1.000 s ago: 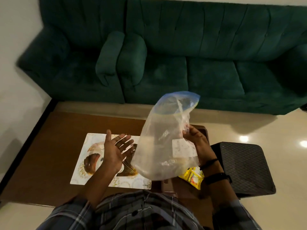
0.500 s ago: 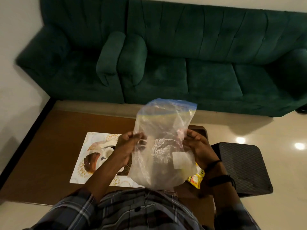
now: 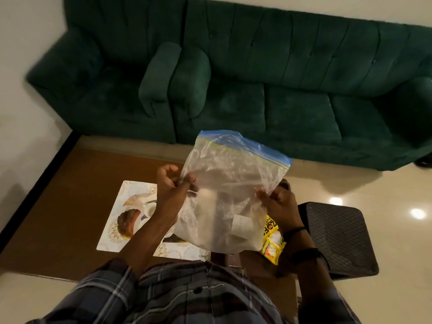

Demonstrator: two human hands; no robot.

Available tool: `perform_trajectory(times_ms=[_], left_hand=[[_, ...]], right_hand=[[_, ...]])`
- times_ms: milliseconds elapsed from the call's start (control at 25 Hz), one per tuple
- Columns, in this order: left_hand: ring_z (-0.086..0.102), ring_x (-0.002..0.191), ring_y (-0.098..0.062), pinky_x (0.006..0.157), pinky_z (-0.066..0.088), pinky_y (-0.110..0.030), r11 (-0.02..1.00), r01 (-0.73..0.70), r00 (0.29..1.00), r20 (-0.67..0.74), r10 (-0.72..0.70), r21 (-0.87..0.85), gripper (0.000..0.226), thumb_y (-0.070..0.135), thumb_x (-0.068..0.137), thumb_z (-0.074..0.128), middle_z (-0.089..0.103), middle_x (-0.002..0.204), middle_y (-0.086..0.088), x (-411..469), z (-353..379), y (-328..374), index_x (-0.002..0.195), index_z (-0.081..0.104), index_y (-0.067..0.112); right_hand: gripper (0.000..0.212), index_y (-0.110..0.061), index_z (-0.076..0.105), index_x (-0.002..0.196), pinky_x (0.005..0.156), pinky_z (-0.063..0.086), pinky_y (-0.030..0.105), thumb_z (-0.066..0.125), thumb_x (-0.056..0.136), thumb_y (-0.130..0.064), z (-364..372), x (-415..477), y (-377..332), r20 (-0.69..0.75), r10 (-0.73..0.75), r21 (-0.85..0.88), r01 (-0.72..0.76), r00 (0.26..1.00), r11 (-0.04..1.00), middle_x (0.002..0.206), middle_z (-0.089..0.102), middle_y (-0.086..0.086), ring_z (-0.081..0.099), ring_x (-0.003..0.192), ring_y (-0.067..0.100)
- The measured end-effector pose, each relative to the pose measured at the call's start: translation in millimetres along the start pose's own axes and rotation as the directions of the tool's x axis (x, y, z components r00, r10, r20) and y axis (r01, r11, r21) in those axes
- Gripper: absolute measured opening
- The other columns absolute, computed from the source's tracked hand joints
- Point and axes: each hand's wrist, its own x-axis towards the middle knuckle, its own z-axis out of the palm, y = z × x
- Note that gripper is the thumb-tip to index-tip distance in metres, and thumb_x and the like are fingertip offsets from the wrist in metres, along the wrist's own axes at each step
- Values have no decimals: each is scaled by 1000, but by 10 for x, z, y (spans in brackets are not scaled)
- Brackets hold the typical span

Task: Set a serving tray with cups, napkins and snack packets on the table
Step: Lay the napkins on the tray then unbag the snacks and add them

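Head view: one clear zip bag [image 3: 224, 197] is held above the brown surface [image 3: 70, 206], gripped on both sides. The left hand [image 3: 171, 190] is closed with a pinch grip on the bag's left edge; the right hand [image 3: 279, 206] is closed likewise on its right edge. The bag's long axis runs roughly upright, tilted away from the person, with the blue seal strip [image 3: 247, 145] uppermost and the closed bottom hanging low between the wrists. Whether the seal is open cannot be told. Pale contents are seen through the plastic but cannot be identified or counted. One patterned tray [image 3: 117, 230] lies flat on the surface, below and to the left of the bag, nearer the left hand. Yellow snack packets [image 3: 271, 239] lie on the surface just under the right wrist; at least two are made out, partly hidden. No cups are clearly seen. One dark stool [image 3: 339, 237] stands to the right. It is judged that the bag's mouth must be parted next, with both hands already placed on its edges.
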Motion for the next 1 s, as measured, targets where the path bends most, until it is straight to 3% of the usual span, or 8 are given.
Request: perform_trajectory(times_ms=[200,320,440,560,640,760,880,1000], left_hand=[[62,52,-19,50,51,-28,997,-71,997,20,71,-18,19,1,91,56,67,76,-9,-55,43,19,86,47,18],[59,51,-11,51,50,-27,1000,-24,1000,-7,24,-10,22,-5,93,45,64,77,-8,-31,6,16,88,60,11],[58,54,-4,50,50,-23,1000,14,1000,1,-14,-5,25,-2,95,42,64,84,-3,26,-113,-7,107,64,0],[55,53,-6,50,45,-22,999,-11,996,87,7,50,26,0,97,42,62,83,-2,-47,-102,-37,113,62,1],[54,53,-8,52,44,-22,997,-46,993,114,39,60,26,1,97,43,63,81,-1,-87,-59,-28,111,64,7],[56,61,-11,58,45,-28,994,-95,984,159,86,53,29,0,96,44,63,85,-3,-67,-109,31,106,67,15],[60,71,-6,67,52,-32,974,-157,970,211,121,162,28,-1,94,48,67,91,-3,-78,-157,41,107,66,16],[60,95,-14,84,49,-32,771,-299,953,137,270,562,16,12,89,62,63,105,-5,-96,-201,57,104,69,14]], right_hand=[[13,-9,62,104,62,54,41,55,94,-6,-81,-33,107,46,48,288,-59,998,956,80,71,3,63,69,26],[12,-16,53,107,50,50,26,49,98,-9,-91,-33,77,-178,105,364,-34,978,931,80,65,7,61,58,10],[12,-29,52,100,52,51,25,56,95,-19,-222,-36,51,-285,19,207,42,958,978,70,67,6,59,54,11],[31,-36,60,111,82,52,33,68,82,-45,-152,-91,-8,80,-65,62,61,995,996,123,60,17,63,99,18],[62,-40,54,124,92,52,25,74,68,-59,-31,-112,-62,307,-57,-120,98,950,988,136,54,3,59,115,9],[94,-34,40,141,108,42,37,80,60,-60,154,-119,-52,436,60,-484,178,898,857,144,47,-6,45,132,15],[55,-31,62,123,98,44,37,65,76,-60,230,-122,-110,305,86,-804,208,948,557,117,69,-1,56,117,25],[27,-22,71,90,91,44,35,60,81,-45,128,-141,-202,214,-101,-809,234,972,540,99,68,0,59,105,26]])
